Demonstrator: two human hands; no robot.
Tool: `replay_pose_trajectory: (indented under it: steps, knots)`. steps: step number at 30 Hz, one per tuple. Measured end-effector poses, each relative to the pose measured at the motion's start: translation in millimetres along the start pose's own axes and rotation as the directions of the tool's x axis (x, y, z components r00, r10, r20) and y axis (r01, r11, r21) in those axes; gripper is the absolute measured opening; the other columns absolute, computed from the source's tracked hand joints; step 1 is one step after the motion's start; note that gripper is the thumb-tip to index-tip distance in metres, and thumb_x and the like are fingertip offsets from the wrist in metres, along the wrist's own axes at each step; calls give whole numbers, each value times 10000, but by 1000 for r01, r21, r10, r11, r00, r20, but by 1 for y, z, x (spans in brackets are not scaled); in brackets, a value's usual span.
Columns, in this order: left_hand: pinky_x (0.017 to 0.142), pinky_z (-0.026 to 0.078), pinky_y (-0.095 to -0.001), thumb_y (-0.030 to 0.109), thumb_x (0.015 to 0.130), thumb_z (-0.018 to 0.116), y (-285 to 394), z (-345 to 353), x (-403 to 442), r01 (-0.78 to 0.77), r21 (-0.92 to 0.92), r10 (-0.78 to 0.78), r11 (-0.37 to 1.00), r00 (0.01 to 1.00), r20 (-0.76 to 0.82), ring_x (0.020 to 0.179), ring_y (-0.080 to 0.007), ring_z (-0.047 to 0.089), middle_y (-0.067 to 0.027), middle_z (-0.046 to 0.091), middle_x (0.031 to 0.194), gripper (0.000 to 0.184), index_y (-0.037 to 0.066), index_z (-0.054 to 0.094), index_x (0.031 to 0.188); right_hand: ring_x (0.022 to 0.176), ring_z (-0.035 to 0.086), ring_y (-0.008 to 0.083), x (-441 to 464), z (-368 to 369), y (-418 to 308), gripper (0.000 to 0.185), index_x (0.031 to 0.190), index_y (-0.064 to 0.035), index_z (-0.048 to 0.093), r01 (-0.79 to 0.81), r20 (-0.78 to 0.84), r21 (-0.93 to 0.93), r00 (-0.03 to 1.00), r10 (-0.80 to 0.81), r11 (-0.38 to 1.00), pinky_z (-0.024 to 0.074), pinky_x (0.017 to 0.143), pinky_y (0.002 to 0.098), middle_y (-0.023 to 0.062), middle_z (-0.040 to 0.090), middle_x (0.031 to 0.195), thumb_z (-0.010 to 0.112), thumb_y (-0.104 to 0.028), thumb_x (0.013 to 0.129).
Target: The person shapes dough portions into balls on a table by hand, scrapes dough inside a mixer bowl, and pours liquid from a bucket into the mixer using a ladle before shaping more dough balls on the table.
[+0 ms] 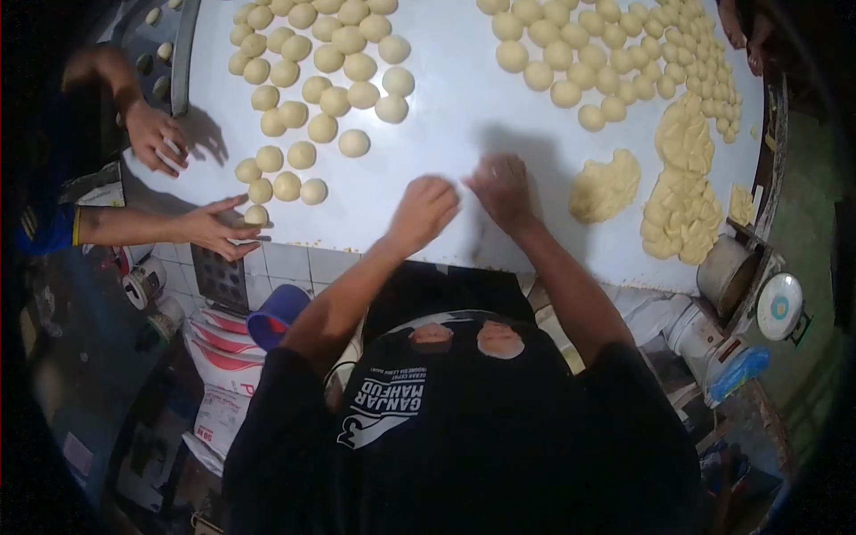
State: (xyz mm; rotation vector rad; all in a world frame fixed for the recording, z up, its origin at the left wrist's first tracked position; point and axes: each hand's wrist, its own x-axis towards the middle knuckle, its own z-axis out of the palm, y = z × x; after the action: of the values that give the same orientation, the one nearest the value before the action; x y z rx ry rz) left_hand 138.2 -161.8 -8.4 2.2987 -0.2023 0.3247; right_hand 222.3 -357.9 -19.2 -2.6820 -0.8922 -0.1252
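My left hand [423, 212] is over the white table [419, 160] near its front edge, its fingers curled together. Close to its right, my right hand [501, 189] is also curled and slightly blurred. Whether either holds anything small is hidden. Round dough balls [354, 143] lie in a group to the left, and more dough balls [565, 94] lie at the back right. A flat piece of dough [605, 185] rests right of my right hand, beside a large lumpy dough mass [682, 214].
A co-worker's two hands [159, 138] reach in at the left, one beside the nearest dough balls. Another person's hand [758, 40] shows at the back right. A metal pot [716, 272] stands at the right corner; a blue container [270, 316] is below the front edge.
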Motion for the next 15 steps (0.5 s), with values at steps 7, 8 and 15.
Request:
replay_pose_trajectory:
  steps: [7,8,15]
  knots:
    - [899,470,-504,186,890,780,3,17,35,169,99,-165,981,985,-48,999,-371,602,-133,644,999,200,77,682,1026,917,605,355,50,-1,5,302,941,-93,685,45,-172,207,985,-9,977,497,849,473,122,626,964,824,-351,869]
    - [926,486,-492,169,878,795,18,11,16,140,48,-142,989,989,38,1012,-366,616,-113,660,1012,243,82,704,1087,896,595,360,25,9,2,313,932,-89,683,127,-250,208,965,-73,970,494,835,479,123,614,934,835,-351,854]
    - [892,466,-491,225,913,766,-2,-3,50,178,197,-153,964,979,-136,1018,-378,597,-139,646,1002,208,64,643,961,843,586,316,64,-14,21,340,782,-101,621,148,-215,237,972,-97,960,455,710,470,72,603,859,888,-309,767]
